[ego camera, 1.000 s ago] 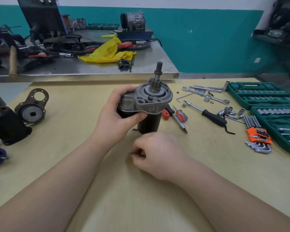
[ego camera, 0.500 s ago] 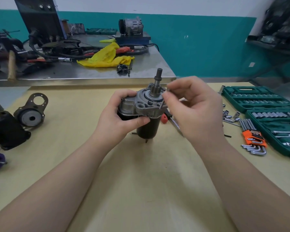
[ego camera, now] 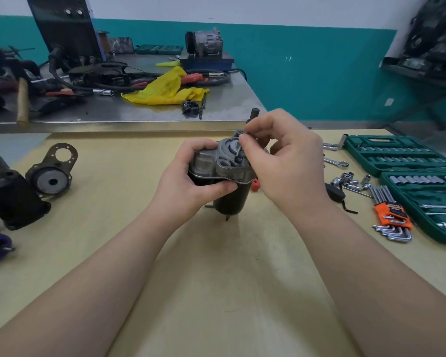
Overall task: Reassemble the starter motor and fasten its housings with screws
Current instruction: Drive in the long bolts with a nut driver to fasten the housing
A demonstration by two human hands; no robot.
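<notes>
head view: right grip (ego camera: 283, 161) pinches screw (ego camera: 238, 153), now lowered into housing (ego camera: 229, 163); left grip (ego camera: 191, 181) still clasps motor.

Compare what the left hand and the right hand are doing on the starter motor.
The left hand grips the side of the starter motor, fingers wrapped round its housing; the right hand pinches a thin screw with its fingertips. The left sits beside the body; the right is above the silver end housing. Both are at the motor.

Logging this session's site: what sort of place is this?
Likely an auto-repair workshop: a starter motor on the bench, green socket sets beside hex keys, more motor parts on a steel table behind.
</notes>
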